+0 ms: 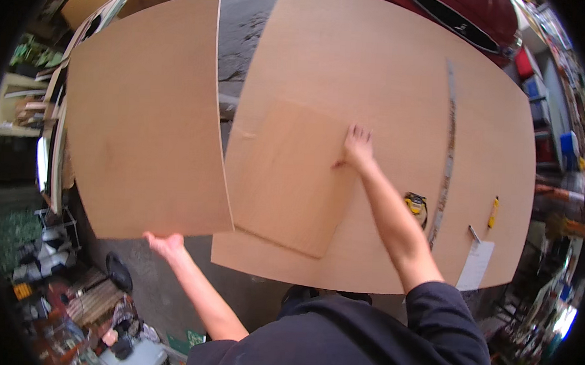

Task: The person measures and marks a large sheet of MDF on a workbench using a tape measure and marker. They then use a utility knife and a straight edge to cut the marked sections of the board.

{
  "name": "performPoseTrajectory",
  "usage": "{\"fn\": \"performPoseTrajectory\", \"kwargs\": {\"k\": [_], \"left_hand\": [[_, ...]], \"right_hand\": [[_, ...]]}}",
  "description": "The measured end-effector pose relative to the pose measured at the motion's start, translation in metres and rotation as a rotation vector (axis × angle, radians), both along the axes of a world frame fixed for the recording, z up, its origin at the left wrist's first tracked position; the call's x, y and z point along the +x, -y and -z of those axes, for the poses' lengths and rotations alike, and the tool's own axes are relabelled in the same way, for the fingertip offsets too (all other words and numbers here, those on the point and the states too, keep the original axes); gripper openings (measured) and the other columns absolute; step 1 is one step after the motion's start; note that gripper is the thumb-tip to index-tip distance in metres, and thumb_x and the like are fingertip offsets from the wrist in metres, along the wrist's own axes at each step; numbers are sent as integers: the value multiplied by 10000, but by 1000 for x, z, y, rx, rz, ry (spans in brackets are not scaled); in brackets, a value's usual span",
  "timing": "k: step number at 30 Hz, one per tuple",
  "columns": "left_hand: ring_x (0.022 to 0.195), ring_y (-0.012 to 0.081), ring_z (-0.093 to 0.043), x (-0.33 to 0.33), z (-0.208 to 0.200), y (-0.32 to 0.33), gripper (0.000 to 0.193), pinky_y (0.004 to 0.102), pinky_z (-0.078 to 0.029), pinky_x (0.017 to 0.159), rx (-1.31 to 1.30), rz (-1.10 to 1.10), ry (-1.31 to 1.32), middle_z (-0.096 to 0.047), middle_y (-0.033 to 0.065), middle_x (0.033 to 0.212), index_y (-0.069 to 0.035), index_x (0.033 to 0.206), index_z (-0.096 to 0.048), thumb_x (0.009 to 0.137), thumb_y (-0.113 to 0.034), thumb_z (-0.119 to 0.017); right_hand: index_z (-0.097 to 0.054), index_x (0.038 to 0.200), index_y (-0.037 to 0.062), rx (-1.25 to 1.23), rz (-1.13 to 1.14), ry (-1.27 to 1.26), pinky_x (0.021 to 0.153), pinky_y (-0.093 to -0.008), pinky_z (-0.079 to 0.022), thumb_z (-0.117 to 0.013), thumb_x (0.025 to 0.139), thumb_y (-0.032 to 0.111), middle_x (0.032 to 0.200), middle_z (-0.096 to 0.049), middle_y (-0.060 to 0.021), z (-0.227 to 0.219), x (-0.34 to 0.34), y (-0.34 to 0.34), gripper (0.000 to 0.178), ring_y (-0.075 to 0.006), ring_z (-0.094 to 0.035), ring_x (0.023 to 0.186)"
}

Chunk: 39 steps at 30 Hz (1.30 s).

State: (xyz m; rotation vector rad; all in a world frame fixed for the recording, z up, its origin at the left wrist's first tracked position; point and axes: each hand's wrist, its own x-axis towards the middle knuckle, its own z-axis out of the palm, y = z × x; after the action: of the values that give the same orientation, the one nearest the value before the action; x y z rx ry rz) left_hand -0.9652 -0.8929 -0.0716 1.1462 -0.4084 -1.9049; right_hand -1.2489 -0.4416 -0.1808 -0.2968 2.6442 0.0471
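Left hand (166, 244) turned up, beyond worktop's (388, 76) near-left corner. Right hand (358, 145) mid-worktop, thumb spread, arm outstretched.

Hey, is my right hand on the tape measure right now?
No, your right hand is at the edge of the smaller board, and the tape measure lies apart on the large sheet.
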Motion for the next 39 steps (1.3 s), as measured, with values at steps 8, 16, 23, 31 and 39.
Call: {"fn": "performPoseTrajectory", "kwargs": {"k": [8,16,23,31,39], "left_hand": [[1327,312,-485,-238,68,-125,607,518,-366,1125,85,220,381,-528,97,1446,-79,1406,-495,1013,-526,-374],[1294,318,-512,-282,45,-300,549,509,-402,1105,262,283,263,-545,106,1416,-79,1387,-495,1025,-480,-399],[1011,261,-615,-227,164,-304,351,433,-527,852,187,911,257,-622,58,1183,-106,1269,-574,1028,-350,-498],[1124,260,-556,-87,120,-326,548,440,-455,941,-1552,1276,659,-590,88,1179,-63,1283,-573,916,-457,-675],[1245,345,-438,-76,111,-400,877,490,-379,1057,-2070,1416,851,-457,154,1335,-115,1359,-529,702,-637,-785]], "right_hand": [[-211,1486,-128,53,369,0,1189,-561,-218,-858,477,693,1490,-359,-255,-28,177,-33,1453,-390,-337,1400],[-268,1433,-117,-65,693,-222,1168,-551,-254,-861,511,651,1450,-347,-271,-27,331,-55,1339,-407,-325,1391],[-435,1354,-23,-164,743,-141,1138,-538,-297,-844,690,526,1460,-302,-274,-46,405,-101,954,-432,-304,1384],[-596,1208,17,-79,845,-672,992,-507,-429,-596,930,175,1142,-580,-212,-33,348,-375,320,-402,-540,1105],[-574,1193,80,231,500,-714,1063,-466,-388,-574,935,120,1151,-580,-124,13,264,-520,261,-314,-555,1112]]}}
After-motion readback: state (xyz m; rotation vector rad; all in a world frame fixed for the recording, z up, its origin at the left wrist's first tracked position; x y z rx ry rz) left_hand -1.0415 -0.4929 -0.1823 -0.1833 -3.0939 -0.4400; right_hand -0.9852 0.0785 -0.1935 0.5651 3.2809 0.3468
